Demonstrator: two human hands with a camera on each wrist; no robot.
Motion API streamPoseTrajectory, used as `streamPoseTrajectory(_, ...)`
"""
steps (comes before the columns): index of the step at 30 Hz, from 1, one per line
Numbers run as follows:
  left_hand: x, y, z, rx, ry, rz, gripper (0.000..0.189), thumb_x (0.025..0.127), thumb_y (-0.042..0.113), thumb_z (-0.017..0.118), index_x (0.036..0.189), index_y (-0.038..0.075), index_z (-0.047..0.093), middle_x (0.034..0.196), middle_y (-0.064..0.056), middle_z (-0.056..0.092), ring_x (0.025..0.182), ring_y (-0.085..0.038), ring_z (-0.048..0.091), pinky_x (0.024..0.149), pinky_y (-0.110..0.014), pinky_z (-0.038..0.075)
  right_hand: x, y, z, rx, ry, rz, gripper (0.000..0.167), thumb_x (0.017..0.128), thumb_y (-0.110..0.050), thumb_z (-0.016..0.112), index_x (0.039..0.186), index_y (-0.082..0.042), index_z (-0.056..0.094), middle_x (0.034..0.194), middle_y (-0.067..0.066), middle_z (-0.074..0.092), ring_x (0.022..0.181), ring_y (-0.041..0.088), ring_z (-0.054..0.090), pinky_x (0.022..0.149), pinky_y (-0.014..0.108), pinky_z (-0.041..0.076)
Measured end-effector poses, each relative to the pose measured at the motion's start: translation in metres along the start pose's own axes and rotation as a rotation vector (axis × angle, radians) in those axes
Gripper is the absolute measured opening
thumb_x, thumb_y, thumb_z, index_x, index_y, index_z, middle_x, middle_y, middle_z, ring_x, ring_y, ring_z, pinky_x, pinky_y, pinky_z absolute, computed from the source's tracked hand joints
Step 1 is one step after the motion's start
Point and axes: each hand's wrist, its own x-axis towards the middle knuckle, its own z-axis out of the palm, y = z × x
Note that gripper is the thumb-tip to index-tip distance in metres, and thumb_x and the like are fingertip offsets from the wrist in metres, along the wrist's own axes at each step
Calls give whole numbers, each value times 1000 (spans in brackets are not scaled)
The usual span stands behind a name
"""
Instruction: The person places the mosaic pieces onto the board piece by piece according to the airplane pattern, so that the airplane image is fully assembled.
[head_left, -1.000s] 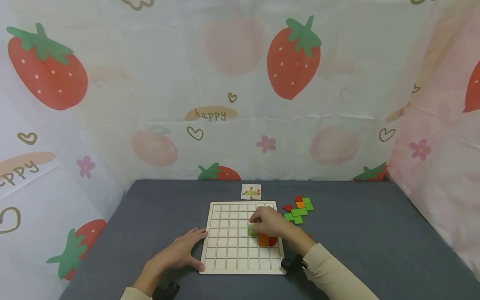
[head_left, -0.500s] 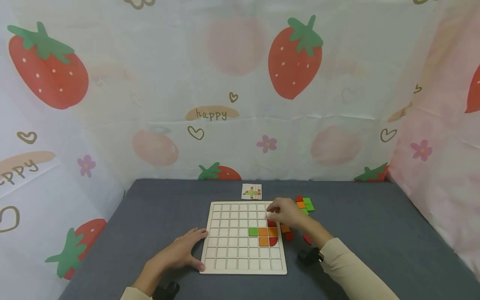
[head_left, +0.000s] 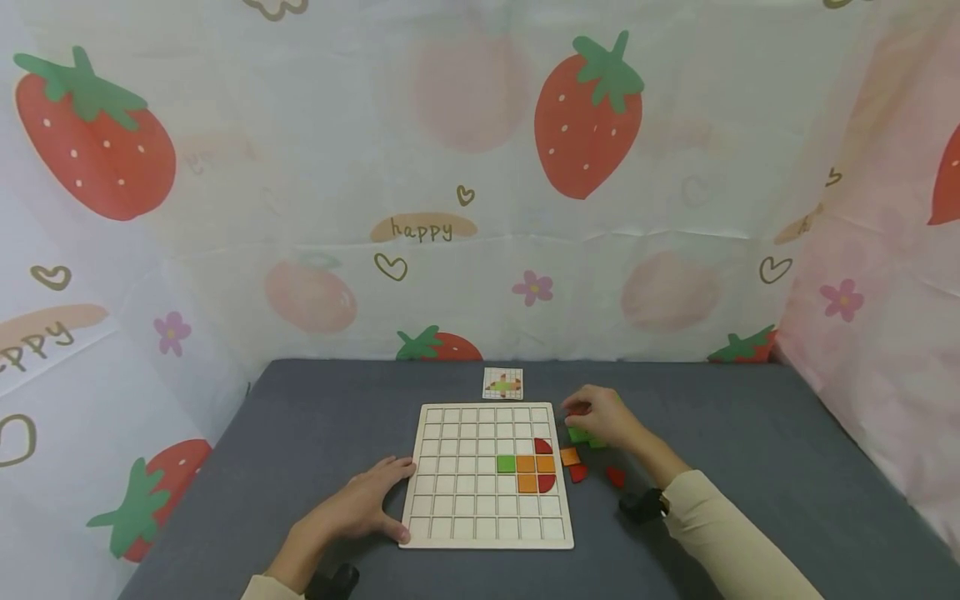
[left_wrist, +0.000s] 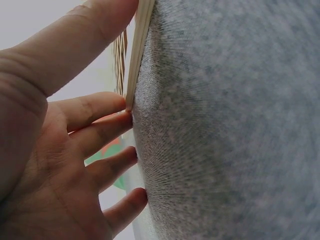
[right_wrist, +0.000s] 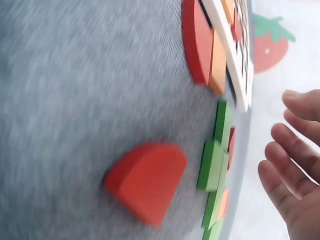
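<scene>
A wooden grid board lies on the table. In it sit a green square tile, several orange square tiles and two rounded red tiles. My left hand rests at the board's left edge, thumb by the near corner and fingers extended. To the board's right, my right hand hovers over loose green tiles, partly hiding the pile. Its fingers are loosely bent, with nothing seen between them in the right wrist view. A loose red tile lies nearer the wrist.
A small pattern card lies behind the board. Against the board's right edge are a loose orange tile and a red tile. A strawberry-print curtain hangs behind the grey-covered table.
My right hand has moved right, from above the board to the loose tiles, uncovering the green, orange and red tiles in the grid. My left hand has stayed in place.
</scene>
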Motion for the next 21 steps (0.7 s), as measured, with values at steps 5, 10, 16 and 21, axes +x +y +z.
streamPoseTrajectory(5, -1, 0, 0, -2, 0, 10, 96, 62, 30, 89, 143, 0, 46, 152, -17, 41, 145, -45, 27, 108, -70, 25, -2, 15, -9, 1, 28, 26, 26, 89, -9, 67, 112, 3, 69, 103, 12, 66, 90, 23, 62, 75, 36, 53)
streamPoseTrajectory(10, 0, 0, -1, -4, -1, 8, 96, 62, 29, 89, 143, 0, 46, 152, -17, 41, 145, -45, 26, 108, -69, 24, -6, 28, -16, -39, 44, 25, 25, 90, -9, 65, 112, 3, 69, 104, 14, 66, 92, 25, 61, 76, 39, 52)
streamPoseTrajectory(16, 0, 0, -1, -4, -4, 14, 97, 62, 31, 89, 143, 0, 46, 152, -17, 41, 145, -45, 26, 108, -69, 25, -9, 38, -22, -63, 63, 76, 23, 91, -9, 65, 110, 3, 70, 104, 16, 66, 92, 27, 62, 73, 39, 53)
streamPoseTrajectory(21, 0, -2, 0, -4, -5, 22, 97, 63, 31, 89, 143, 0, 45, 152, -17, 41, 145, -45, 26, 108, -69, 25, -11, 44, -27, -64, 56, 108, 25, 91, -9, 65, 112, 5, 69, 106, 19, 67, 94, 31, 64, 74, 40, 55)
